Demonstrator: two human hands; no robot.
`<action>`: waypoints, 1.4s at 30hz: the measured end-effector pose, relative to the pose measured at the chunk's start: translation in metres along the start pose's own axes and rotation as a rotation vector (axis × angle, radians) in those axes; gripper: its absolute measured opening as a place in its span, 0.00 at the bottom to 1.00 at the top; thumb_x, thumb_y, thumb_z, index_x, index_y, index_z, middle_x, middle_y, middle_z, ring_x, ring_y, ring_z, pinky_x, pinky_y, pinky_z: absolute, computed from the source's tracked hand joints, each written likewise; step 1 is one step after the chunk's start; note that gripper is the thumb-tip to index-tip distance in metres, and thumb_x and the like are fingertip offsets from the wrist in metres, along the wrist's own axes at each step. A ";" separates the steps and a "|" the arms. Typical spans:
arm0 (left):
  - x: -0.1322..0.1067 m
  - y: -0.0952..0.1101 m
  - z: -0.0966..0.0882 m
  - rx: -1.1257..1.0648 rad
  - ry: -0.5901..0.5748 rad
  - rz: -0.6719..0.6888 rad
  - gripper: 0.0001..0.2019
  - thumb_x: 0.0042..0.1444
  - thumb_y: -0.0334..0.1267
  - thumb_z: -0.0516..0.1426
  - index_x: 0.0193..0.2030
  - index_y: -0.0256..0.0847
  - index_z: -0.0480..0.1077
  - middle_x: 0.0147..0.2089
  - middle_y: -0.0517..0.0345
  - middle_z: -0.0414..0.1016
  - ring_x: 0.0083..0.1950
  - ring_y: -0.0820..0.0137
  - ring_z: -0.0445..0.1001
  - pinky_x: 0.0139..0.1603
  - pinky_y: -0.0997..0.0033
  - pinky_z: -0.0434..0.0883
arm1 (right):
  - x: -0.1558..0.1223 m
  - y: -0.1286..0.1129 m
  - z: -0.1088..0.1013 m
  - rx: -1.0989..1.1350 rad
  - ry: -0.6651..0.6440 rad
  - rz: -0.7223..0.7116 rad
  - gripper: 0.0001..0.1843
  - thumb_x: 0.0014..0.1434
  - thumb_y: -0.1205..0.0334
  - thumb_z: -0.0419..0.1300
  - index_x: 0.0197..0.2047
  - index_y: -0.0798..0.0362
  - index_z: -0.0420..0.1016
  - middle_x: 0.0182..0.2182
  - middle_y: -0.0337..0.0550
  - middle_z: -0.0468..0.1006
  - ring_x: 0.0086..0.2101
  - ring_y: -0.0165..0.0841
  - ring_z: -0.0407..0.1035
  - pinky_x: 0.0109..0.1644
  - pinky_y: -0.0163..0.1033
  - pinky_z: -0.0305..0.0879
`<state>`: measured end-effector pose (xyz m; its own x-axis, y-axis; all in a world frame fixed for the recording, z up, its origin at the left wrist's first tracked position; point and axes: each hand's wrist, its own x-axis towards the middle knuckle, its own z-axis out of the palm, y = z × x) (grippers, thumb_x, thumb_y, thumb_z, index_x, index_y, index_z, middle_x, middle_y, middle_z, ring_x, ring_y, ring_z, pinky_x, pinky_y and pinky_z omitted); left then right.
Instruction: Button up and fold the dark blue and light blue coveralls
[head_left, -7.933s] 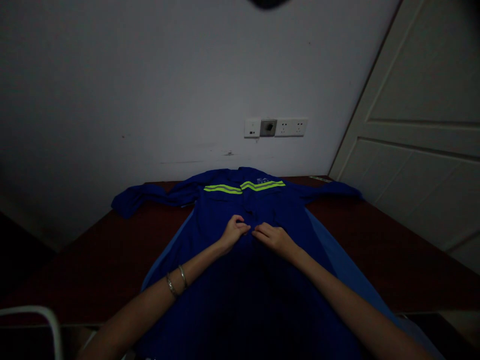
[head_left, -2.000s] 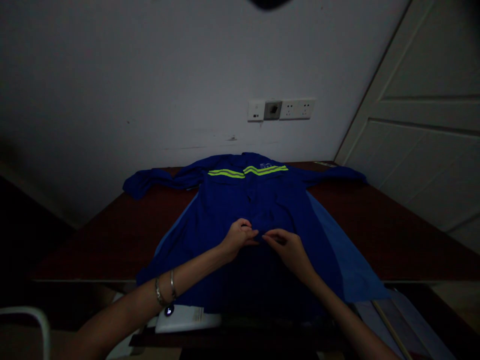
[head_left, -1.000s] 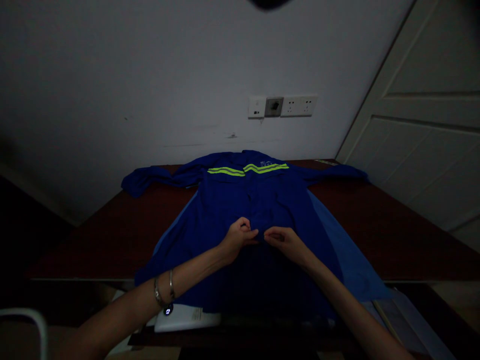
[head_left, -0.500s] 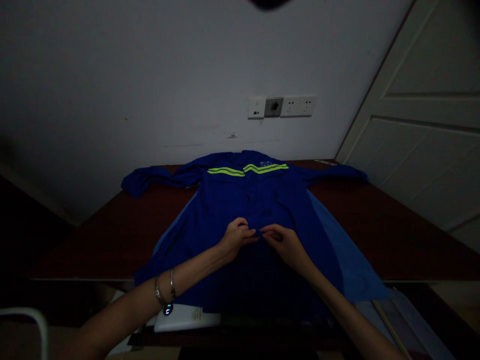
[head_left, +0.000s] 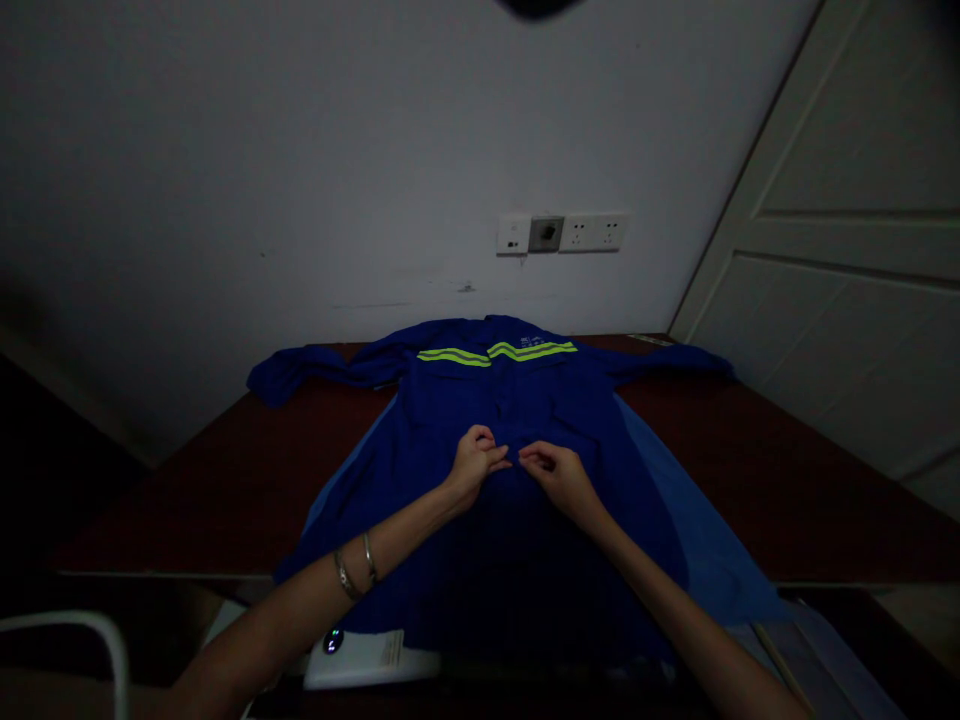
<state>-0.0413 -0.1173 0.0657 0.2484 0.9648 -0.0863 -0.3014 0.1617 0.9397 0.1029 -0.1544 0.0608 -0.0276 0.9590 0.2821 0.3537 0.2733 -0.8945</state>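
Note:
A blue work jacket (head_left: 450, 400) with yellow-green reflective stripes across the chest lies spread front up, its sleeves stretched to both sides. My left hand (head_left: 475, 462), with two bangles on the wrist, is closed at the jacket's front opening, thumb and fingers together on the cloth. Just across a small gap, my right hand (head_left: 553, 472) pinches at the same front edge. Whether a button sits between the fingertips is too dark and small to tell. Under the jacket, a lighter blue cloth (head_left: 667, 490) shows at both sides.
The jacket rests on a dark red-brown table (head_left: 772, 470) against a white wall with a row of sockets (head_left: 592, 233). A panelled door (head_left: 840, 320) stands at the right. Below the table's front edge are a white device (head_left: 367, 660) with a lit display and a curved white bar (head_left: 97, 630).
The fingertips of my two hands have drawn slightly apart at the jacket front. The view has tilted up a little, so the jacket and wall sit lower. The jacket keeps its layout.

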 end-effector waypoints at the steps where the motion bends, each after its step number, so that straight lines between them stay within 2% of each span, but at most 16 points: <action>1: 0.001 -0.002 -0.001 0.019 0.000 0.014 0.19 0.36 0.33 0.63 0.30 0.40 0.54 0.20 0.72 0.55 0.22 0.82 0.63 0.30 0.75 0.71 | 0.000 0.002 0.001 -0.022 -0.002 -0.008 0.08 0.48 0.64 0.55 0.30 0.55 0.74 0.26 0.42 0.76 0.27 0.30 0.70 0.33 0.35 0.65; 5: 0.002 -0.009 -0.003 0.122 -0.011 0.100 0.18 0.38 0.34 0.62 0.31 0.41 0.55 0.20 0.73 0.56 0.20 0.82 0.62 0.27 0.77 0.69 | 0.001 0.004 0.001 -0.113 0.027 -0.059 0.09 0.45 0.66 0.56 0.30 0.56 0.75 0.31 0.45 0.76 0.31 0.32 0.70 0.34 0.35 0.65; 12: 0.000 -0.009 -0.002 0.196 -0.051 0.215 0.16 0.41 0.34 0.60 0.32 0.40 0.55 0.19 0.72 0.58 0.21 0.80 0.64 0.26 0.78 0.69 | 0.008 -0.001 -0.003 -0.106 -0.071 0.010 0.09 0.49 0.64 0.54 0.28 0.57 0.75 0.26 0.43 0.77 0.28 0.32 0.70 0.33 0.34 0.63; 15: -0.002 -0.009 -0.002 0.220 -0.039 0.226 0.17 0.41 0.37 0.61 0.32 0.40 0.55 0.19 0.72 0.60 0.20 0.79 0.67 0.26 0.78 0.69 | 0.007 -0.005 -0.004 -0.157 -0.084 -0.039 0.09 0.50 0.64 0.53 0.29 0.57 0.75 0.26 0.43 0.77 0.28 0.32 0.70 0.33 0.33 0.63; 18: -0.001 -0.009 -0.002 0.267 -0.021 0.190 0.20 0.42 0.41 0.61 0.35 0.40 0.54 0.18 0.71 0.64 0.19 0.75 0.69 0.22 0.78 0.67 | 0.004 -0.009 -0.003 -0.258 -0.073 -0.135 0.10 0.53 0.65 0.52 0.30 0.56 0.75 0.26 0.42 0.77 0.28 0.31 0.70 0.33 0.33 0.62; 22: 0.002 -0.009 -0.004 0.283 -0.031 0.039 0.23 0.42 0.44 0.62 0.37 0.40 0.53 0.16 0.69 0.66 0.17 0.73 0.69 0.19 0.77 0.67 | 0.000 -0.010 -0.002 -0.418 -0.036 -0.275 0.10 0.55 0.66 0.52 0.32 0.55 0.75 0.29 0.44 0.76 0.30 0.31 0.70 0.37 0.34 0.62; 25: 0.004 -0.006 -0.005 0.215 -0.015 -0.047 0.22 0.44 0.40 0.62 0.38 0.39 0.52 0.17 0.67 0.68 0.18 0.73 0.71 0.21 0.76 0.69 | 0.000 -0.007 -0.001 -0.506 -0.024 -0.345 0.11 0.56 0.67 0.51 0.32 0.55 0.75 0.29 0.45 0.76 0.32 0.31 0.70 0.38 0.34 0.63; 30: 0.002 0.001 -0.003 0.116 0.024 -0.083 0.19 0.47 0.29 0.60 0.41 0.37 0.53 0.18 0.65 0.67 0.21 0.71 0.73 0.25 0.73 0.71 | 0.002 -0.005 0.001 -0.506 0.006 -0.416 0.11 0.56 0.67 0.51 0.33 0.54 0.75 0.30 0.45 0.76 0.32 0.32 0.70 0.39 0.34 0.64; 35: -0.001 0.004 0.000 0.033 0.094 -0.118 0.22 0.47 0.25 0.60 0.45 0.34 0.53 0.19 0.65 0.67 0.22 0.69 0.74 0.27 0.71 0.72 | 0.003 -0.009 0.002 -0.365 0.097 -0.359 0.10 0.53 0.67 0.53 0.32 0.54 0.77 0.28 0.45 0.77 0.29 0.32 0.71 0.36 0.34 0.65; 42: -0.004 0.008 0.002 -0.022 0.139 -0.168 0.24 0.47 0.22 0.57 0.49 0.33 0.52 0.25 0.59 0.70 0.24 0.71 0.74 0.32 0.68 0.73 | 0.009 -0.010 0.001 -0.075 0.124 -0.102 0.09 0.48 0.61 0.57 0.28 0.54 0.78 0.28 0.45 0.79 0.29 0.33 0.71 0.33 0.35 0.65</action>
<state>-0.0429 -0.1203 0.0741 0.1678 0.9429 -0.2878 -0.2864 0.3260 0.9009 0.0985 -0.1483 0.0724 0.0465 0.9086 0.4150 0.4238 0.3583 -0.8319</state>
